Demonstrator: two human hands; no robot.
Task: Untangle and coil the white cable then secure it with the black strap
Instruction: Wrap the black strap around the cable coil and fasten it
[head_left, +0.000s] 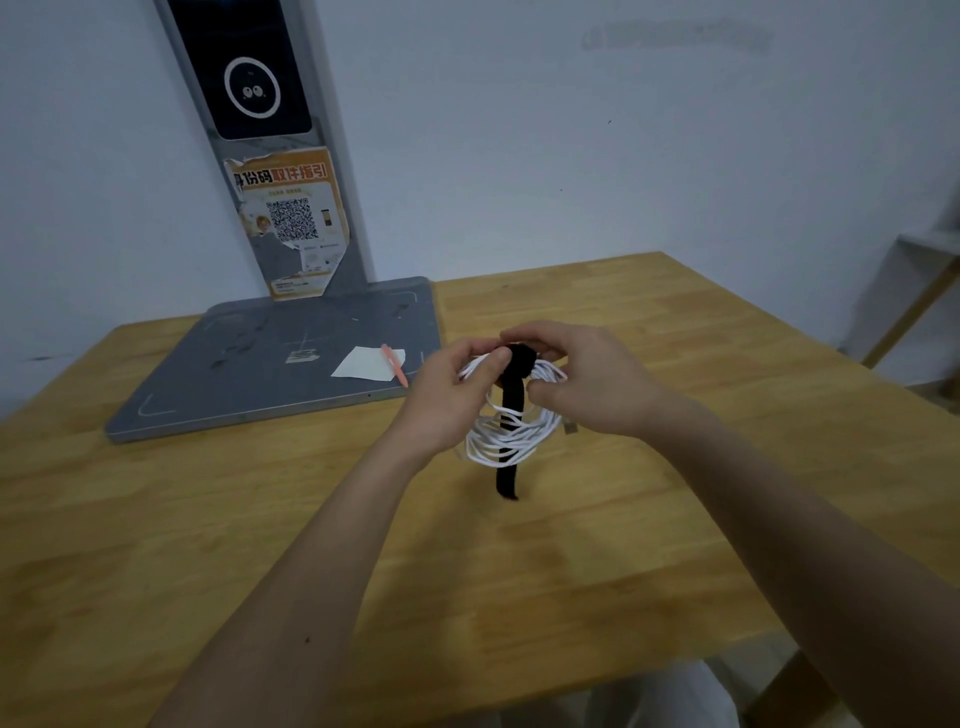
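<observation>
The white cable (511, 439) is wound into a round coil of several loops, held upright above the wooden table (260, 519). A black strap (511, 415) is looped over the coil's top and hangs down through its middle, its free end dangling below the bottom loops. My left hand (452, 395) pinches the strap and cable at the top left, thumb on the black loop. My right hand (582, 379) grips the top right of the coil, fingers curled over the strap. A connector end (570, 427) pokes out under my right hand.
A grey flat base (270, 364) with an upright post (291, 156) carrying a dark screen and an orange notice stands at the table's back left. A white paper (369, 364) and an orange pen (395, 364) lie on it. A wooden frame (914, 306) stands at right.
</observation>
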